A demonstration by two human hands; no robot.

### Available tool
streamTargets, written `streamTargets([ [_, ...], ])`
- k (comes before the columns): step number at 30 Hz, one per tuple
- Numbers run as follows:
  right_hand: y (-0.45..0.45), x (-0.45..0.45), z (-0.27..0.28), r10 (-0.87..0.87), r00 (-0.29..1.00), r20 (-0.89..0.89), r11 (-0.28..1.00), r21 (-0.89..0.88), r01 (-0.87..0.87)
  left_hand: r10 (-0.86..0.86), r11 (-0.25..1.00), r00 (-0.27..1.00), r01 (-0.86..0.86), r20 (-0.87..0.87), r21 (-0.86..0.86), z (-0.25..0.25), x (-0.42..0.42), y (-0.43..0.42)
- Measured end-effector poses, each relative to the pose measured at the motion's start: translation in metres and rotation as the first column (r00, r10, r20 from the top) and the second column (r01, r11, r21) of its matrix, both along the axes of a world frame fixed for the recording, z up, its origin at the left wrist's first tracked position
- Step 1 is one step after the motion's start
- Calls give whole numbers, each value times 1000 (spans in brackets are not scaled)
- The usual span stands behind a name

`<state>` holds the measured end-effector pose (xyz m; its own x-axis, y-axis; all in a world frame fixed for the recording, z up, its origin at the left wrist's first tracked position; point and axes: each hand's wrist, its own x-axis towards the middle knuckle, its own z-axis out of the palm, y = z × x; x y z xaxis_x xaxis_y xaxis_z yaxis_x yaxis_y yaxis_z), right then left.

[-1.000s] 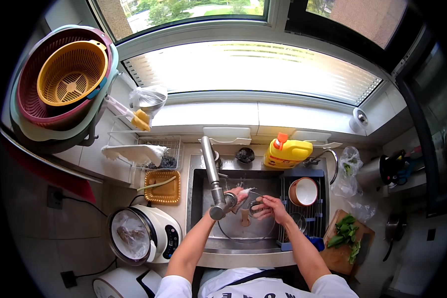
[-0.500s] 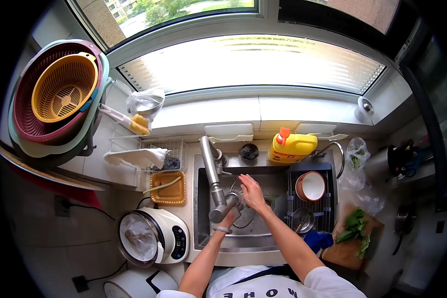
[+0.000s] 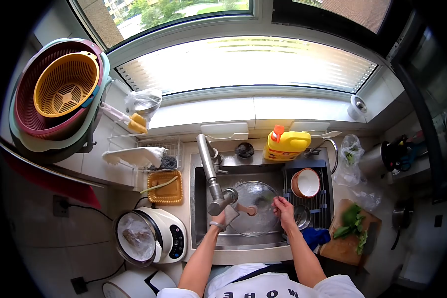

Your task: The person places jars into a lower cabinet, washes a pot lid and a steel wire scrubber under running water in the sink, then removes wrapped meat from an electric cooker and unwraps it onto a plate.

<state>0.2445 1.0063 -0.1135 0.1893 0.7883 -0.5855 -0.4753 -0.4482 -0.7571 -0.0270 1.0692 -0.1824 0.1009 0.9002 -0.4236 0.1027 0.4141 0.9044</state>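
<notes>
A round clear glass lid (image 3: pixel 257 196) lies across the middle of the sink (image 3: pixel 199 191), with a brownish round piece near its centre. At its left edge is my left hand (image 3: pixel 222 217), a bracelet at the wrist. The faucet head and the lid hide most of its fingers, and something greyish shows beside it. My right hand (image 3: pixel 283 207) has its fingers closed at the lid's right rim. The metal faucet (image 3: pixel 207 159) reaches over the left part of the sink.
A drying rack (image 3: pixel 320 179) with an orange-and-white bowl (image 3: pixel 306 183) stands on the right. Behind are a yellow jug (image 3: pixel 287 145) and a dark scourer (image 3: pixel 244 150). Greens (image 3: pixel 350 221) lie on a cutting board (image 3: pixel 340 248). A white cooker (image 3: pixel 171 233) sits left.
My right hand, spread near the faucet half a second ago, has moved right and closed at the lid's rim. The lid now shows more fully. The view has shifted slightly.
</notes>
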Motion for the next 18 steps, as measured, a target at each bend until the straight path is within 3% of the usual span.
streamTargets([
  [2, -5, 1, 34, -150, 983, 109, 986, 89, 141, 225, 963, 974, -216, 38, -163, 57, 33, 5],
  [4, -11, 4, 56, -192, 966, 175, 978, 115, 174, 358, 922, 930, -338, 85, -188, 78, 55, 10],
  [5, -14, 5, 65, -212, 941, 264, 971, 164, 173, 404, 883, 893, -325, 196, -338, 81, 62, 15],
  [8, -19, 9, 76, -253, 880, 403, 957, 234, 169, 418, 865, 806, -211, 420, -455, 3, 59, 20],
  [10, -23, 12, 78, -266, 843, 467, 952, 263, 155, 260, 938, 650, 6, 714, -347, -47, 51, 25],
  [12, -27, 16, 75, -262, 825, 501, 953, 267, 140, 219, 928, 682, 76, 698, -365, -53, 54, 26],
  [14, -31, 16, 72, -252, 810, 529, 956, 268, 122, 295, 929, 756, -85, 585, -360, -49, 50, 25],
  [15, -33, 15, 70, -261, 806, 531, 955, 266, 134, 295, 929, 758, -85, 582, -360, -73, 43, 26],
  [17, -37, 12, 68, -270, 803, 532, 954, 262, 146, 253, 959, 887, -180, 385, -217, -139, 30, 28],
  [18, -38, 12, 68, -253, 802, 541, 961, 238, 143, 254, 959, 888, -180, 385, -217, -114, 32, 27],
])
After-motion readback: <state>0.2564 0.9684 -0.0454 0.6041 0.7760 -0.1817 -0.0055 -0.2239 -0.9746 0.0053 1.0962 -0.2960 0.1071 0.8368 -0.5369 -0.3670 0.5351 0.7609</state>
